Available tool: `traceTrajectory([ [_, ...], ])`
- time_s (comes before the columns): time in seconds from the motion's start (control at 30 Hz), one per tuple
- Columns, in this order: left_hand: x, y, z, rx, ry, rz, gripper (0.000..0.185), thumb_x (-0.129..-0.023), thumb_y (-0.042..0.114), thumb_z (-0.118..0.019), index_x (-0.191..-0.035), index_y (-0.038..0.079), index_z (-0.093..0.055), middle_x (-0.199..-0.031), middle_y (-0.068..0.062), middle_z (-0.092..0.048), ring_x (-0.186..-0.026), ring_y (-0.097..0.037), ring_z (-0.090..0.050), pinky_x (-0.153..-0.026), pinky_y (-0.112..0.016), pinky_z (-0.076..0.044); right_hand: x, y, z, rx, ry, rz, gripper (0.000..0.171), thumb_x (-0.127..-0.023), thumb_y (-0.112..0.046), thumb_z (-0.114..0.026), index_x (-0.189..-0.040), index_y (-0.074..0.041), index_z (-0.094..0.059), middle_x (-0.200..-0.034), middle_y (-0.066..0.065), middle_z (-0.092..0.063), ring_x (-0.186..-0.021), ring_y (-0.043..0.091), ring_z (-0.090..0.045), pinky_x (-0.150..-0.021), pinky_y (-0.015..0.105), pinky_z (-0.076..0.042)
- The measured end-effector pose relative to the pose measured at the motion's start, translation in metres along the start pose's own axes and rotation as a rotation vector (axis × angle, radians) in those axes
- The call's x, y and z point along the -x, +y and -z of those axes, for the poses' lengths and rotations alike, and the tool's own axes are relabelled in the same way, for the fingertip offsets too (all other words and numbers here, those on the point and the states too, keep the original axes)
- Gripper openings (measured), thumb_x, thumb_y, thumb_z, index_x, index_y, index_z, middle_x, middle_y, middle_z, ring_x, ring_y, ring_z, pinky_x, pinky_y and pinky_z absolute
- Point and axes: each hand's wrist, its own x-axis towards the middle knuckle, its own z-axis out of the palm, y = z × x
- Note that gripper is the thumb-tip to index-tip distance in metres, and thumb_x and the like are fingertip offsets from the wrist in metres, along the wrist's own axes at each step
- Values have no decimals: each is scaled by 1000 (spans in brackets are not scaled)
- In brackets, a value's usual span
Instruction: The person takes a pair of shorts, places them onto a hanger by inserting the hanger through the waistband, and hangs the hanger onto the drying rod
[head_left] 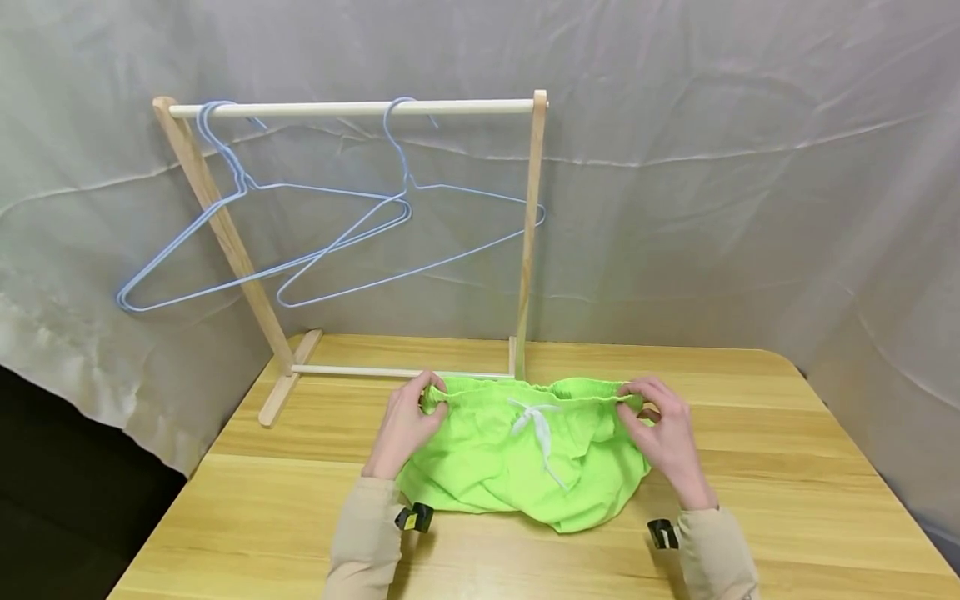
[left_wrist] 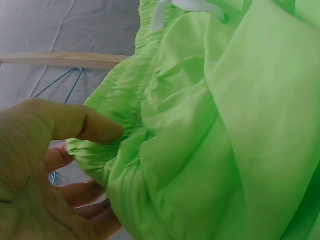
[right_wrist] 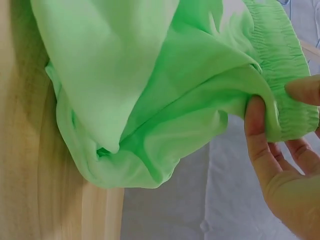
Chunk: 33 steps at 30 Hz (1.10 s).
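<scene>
Beige sleeves (head_left: 367,533) at the lower edge of the head view lead to the two hands, each holding one end of the elastic waistband of a pair of bright green shorts (head_left: 525,458). Left hand (head_left: 401,433): thumb and fingers (left_wrist: 75,122) pinch the gathered band at its left end. Right hand (head_left: 667,442): thumb and fingers (right_wrist: 257,130) pinch the band at its right end, as the right wrist view confirms. Between the hands the waistband is drawn out roughly straight, with the white drawstring bow (head_left: 534,417) at its middle facing the camera. The legs of the shorts hang below the band and bunch in loose folds on the bench (head_left: 787,467); whether the band itself is lifted clear of the surface or resting on it cannot be told with certainty.

Judged from this arrangement, the garment has been taken up and spread by its waist, but it is not yet on any hanger, and the lower fabric is still crumpled rather than smoothed.

Behind the shorts, on the far part of the bench, stands a small wooden rack (head_left: 528,242) whose top rail (head_left: 352,108) carries two pale blue wire hangers (head_left: 262,242), both bare and overlapping one another. The lower crossbar (head_left: 390,372) of the rack lies just beyond the waistband. Nothing stands between the shorts and the rack. A grey-white cloth backdrop (head_left: 712,167) closes the scene behind.
</scene>
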Motion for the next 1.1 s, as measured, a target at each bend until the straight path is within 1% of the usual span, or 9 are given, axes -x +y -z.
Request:
traceTrajectory([
  [0.2, 2, -1, 2, -12, -46, -31, 16, -88, 9, -71, -103, 12, -66, -93, -9, -62, -66, -13, -45, -66, -26, -40, 1, 2, 1, 44, -8, -4, 23, -70, 15, -65, -85, -2, -71, -90, 14, -71, -80, -2, -55, -58, 13, -49],
  [0.33, 3, 0, 5, 7, -75, -44, 12, -92, 17, -71, -103, 15, -68, -110, -9, -64, -84, -19, -49, -76, -31, -40, 2, 0, 3, 79, -91, -27, 21, -72, 13, -67, -84, -4, -70, -87, 13, -72, -75, 0, -52, -55, 19, -48],
  [0.43, 3, 1, 7, 46, -63, -48, 10, -93, 17, -70, -102, 14, -67, -114, -9, -66, -96, -23, -56, -84, -38, -47, 3, 0, 5, 119, -142, -58, 19, -74, 11, -66, -85, -5, -68, -84, 11, -71, -69, -1, -49, -52, 18, -46],
  [0.57, 2, 2, 8, 103, -3, -78, 8, -93, 14, -70, -100, 12, -67, -110, -9, -69, -106, -26, -61, -98, -51, -52, 4, 1, 6, 169, -141, -41, 17, -74, 9, -65, -82, -6, -66, -79, 9, -69, -60, -3, -44, -49, 18, -41],
  [0.73, 1, 3, 6, 157, 120, -182, 11, -89, 6, -73, -100, 6, -72, -115, -17, -72, -108, -34, -66, -96, -54, -54, 6, 2, 5, 161, -215, 2, 18, -75, 8, -65, -83, -7, -69, -84, 7, -71, -64, -4, -47, -52, 18, -43],
  [0.83, 0, 4, 7, 198, 160, -206, 12, -88, 3, -73, -99, 3, -72, -121, -21, -70, -114, -39, -66, -98, -54, -54, 7, 1, 6, 100, -267, -45, 20, -78, 9, -62, -88, -6, -72, -87, 8, -71, -65, -4, -46, -52, 18, -44],
  [0.93, 2, 4, 10, 177, 116, -163, 12, -88, 6, -74, -100, 4, -72, -118, -19, -72, -107, -35, -68, -97, -49, -56, 7, -1, 8, 57, -251, -109, 23, -82, 9, -57, -92, -4, -73, -92, 12, -71, -69, -3, -48, -55, 17, -46],
  [1.03, 4, 2, 13, 80, -17, -95, 12, -91, 12, -73, -102, 9, -73, -109, -12, -75, -83, -22, -64, -83, -33, -56, 6, -2, 9, 39, -229, -152, 21, -91, 4, -54, -96, -3, -73, -98, 16, -73, -73, -2, -53, -58, 18, -50],
  [1.1, 6, -2, 14, 14, -104, -66, 12, -92, 15, -71, -103, 11, -73, -102, -7, -75, -71, -15, -53, -72, -26, -48, 6, -2, 9, 54, -226, -156, 21, -98, -2, -52, -97, -3, -73, -100, 15, -74, -81, -4, -57, -64, 19, -53],
])
